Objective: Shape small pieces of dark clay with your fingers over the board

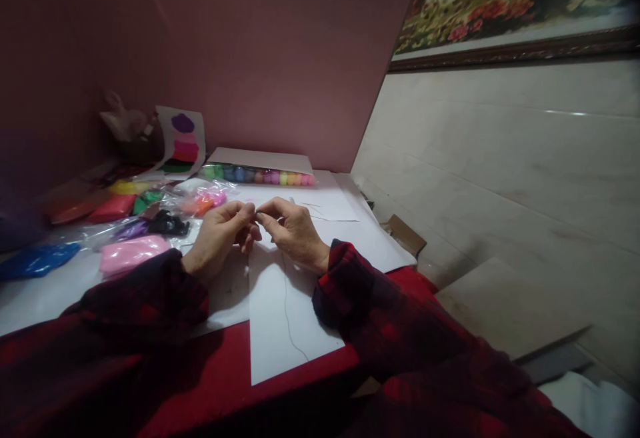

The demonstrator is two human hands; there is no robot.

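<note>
My left hand (220, 235) and my right hand (295, 233) meet over the white paper, fingertips pinched close together. Something small and dark shows between the fingertips, too little of it to name. Below them lies a white sheet (270, 331) with a thin curved line (287, 311) running down it. Past my right hand, another white sheet (337, 205) bears a few short thin dark lines. Left of my left hand sit bagged lumps of coloured soft material, among them a pink one (134, 253) and a black one (169, 223).
A long clear pack of coloured balls (260, 176) lies at the back. Behind the bags leans a card with coloured shapes (184, 138). Blue (37, 259) and red (113, 208) packets lie left. A red cloth (220, 365) covers the near edge; a cardboard box (406, 235) stands right.
</note>
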